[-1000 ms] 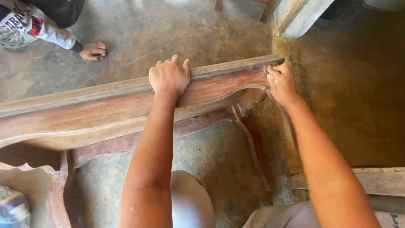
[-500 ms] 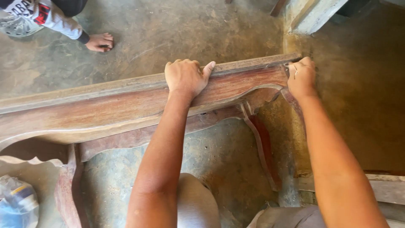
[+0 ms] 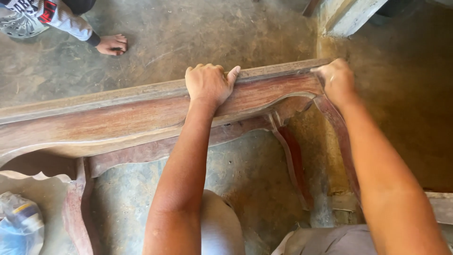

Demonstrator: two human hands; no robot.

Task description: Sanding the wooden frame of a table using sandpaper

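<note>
Now, head view: the left hand [image 3: 207, 85] curls its fingers over the wooden frame [image 3: 118, 123] at twelve o'clock; the right hand [image 3: 337, 81] is closed at its two o'clock corner, contents unclear. A slipping grip could tip the frame onto the concrete floor [image 3: 188, 33].

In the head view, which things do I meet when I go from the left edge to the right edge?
Plastic bottle in the lower left corner → another person's hand on the concrete floor → left hand on the top edge of the wooden frame → right hand at the frame's right end.
</note>
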